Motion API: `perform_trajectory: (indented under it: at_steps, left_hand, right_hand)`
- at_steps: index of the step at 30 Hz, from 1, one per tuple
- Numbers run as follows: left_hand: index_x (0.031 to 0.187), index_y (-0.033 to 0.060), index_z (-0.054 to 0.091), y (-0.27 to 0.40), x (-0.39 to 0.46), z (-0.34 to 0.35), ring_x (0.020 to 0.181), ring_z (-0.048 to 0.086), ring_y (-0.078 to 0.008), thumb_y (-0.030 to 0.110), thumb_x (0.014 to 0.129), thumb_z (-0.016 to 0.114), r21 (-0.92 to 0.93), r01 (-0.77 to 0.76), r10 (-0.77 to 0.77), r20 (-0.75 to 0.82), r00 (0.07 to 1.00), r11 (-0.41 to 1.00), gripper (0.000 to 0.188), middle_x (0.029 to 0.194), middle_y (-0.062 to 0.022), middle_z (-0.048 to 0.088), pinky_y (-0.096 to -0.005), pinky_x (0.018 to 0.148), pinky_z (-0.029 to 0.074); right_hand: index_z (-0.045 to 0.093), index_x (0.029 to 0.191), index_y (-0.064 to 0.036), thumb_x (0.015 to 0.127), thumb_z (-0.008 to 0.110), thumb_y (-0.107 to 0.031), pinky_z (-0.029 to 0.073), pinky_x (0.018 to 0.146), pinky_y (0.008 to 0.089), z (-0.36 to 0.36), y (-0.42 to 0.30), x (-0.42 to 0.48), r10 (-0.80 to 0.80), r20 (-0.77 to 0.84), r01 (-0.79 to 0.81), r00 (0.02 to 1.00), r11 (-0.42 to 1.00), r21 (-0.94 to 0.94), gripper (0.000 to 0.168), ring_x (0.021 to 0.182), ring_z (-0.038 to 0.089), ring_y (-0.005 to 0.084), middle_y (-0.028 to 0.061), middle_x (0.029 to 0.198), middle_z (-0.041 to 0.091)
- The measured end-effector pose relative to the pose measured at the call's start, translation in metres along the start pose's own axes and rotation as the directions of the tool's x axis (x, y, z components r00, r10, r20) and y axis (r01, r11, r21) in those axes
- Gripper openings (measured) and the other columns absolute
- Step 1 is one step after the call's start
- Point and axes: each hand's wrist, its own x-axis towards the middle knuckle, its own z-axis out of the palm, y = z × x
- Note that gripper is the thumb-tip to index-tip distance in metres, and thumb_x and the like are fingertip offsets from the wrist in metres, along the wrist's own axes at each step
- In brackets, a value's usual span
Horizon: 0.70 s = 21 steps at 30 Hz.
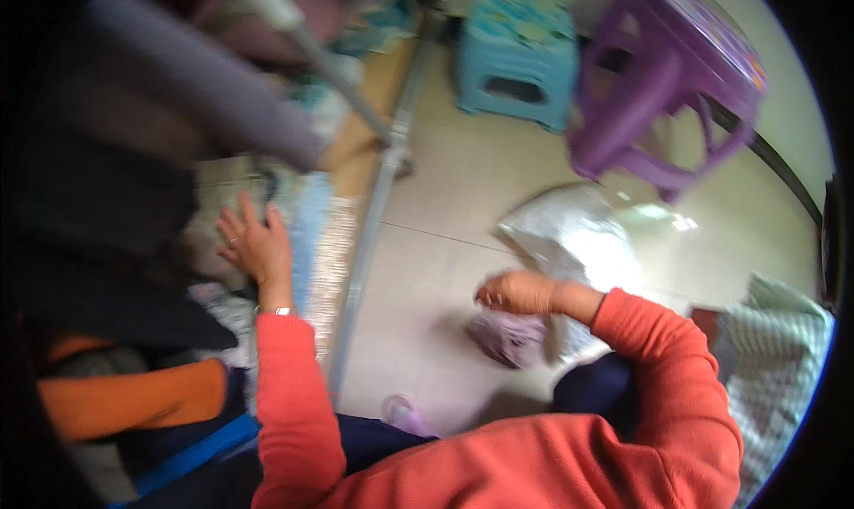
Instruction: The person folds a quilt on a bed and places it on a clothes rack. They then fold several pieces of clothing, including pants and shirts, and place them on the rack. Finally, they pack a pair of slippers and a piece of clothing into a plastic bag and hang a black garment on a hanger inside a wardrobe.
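Note:
My left hand (257, 242), its fingers spread, is at the stacked folded clothes (217, 222) on the low shelf of a metal rack; whether it touches them I cannot tell. My right hand (514, 292) is curled above or on a crumpled mauve cloth (510, 339), and the picture does not settle whether its fingers hold part of it. Behind and beside that cloth lies a shiny, pale plastic bag (580, 235) on the tiled floor. Light blue folded fabric (310, 229) and a cream knitted or fringed piece (333, 269) lie right of my left hand.
Dark and grey garments (200, 75) hang at the left, over the metal rack's rail (363, 262). A turquoise plastic stool (517, 62) and a larger purple stool (667, 88) stand by the wall. Checked fabric (767, 362) is at the right. A pink shoe (405, 414) shows below.

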Motion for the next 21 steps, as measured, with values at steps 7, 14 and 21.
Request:
perform_trajectory:
  at_steps: [7,14,21]
  left_hand:
    - [0.134,0.0077,0.044,0.125,-0.211,0.002,0.131,0.031,-0.0429,0.021,0.076,0.071,-0.811,-0.123,0.644,0.351,0.680,0.572,0.065,0.142,-0.0266,0.032,-0.0451,0.106,0.032]
    - [0.138,0.0240,0.040,0.139,-0.276,-0.020,0.135,0.023,-0.0437,0.022,0.070,0.077,-0.781,-0.462,0.902,0.415,0.121,0.421,0.076,0.151,-0.0176,0.017,-0.0493,0.103,0.035]
    - [0.102,0.0097,0.058,0.122,-0.316,0.036,0.106,0.054,-0.0368,0.009,0.070,0.066,-0.891,-0.308,0.942,0.311,0.124,0.334,0.033,0.125,-0.0133,0.051,-0.0416,0.085,0.046]
  right_hand:
    - [0.056,0.107,0.000,0.079,0.066,-0.006,0.046,0.086,0.0385,-0.017,0.026,-0.179,0.309,-0.947,-0.650,0.090,0.738,0.180,0.030,0.097,0.057,0.0293,0.0162,0.105,0.059]
    - [0.035,0.135,0.001,0.066,0.078,-0.043,0.038,0.097,0.0448,0.056,0.045,-0.231,0.511,-0.858,-0.876,0.046,0.433,0.211,0.092,0.118,0.045,0.0398,0.0282,0.129,0.044]
    - [0.046,0.131,-0.003,0.069,0.073,-0.052,0.046,0.086,0.0408,0.035,0.067,-0.233,0.841,-0.505,-0.835,0.196,0.413,0.363,0.084,0.095,0.063,0.0331,0.0207,0.101,0.066]
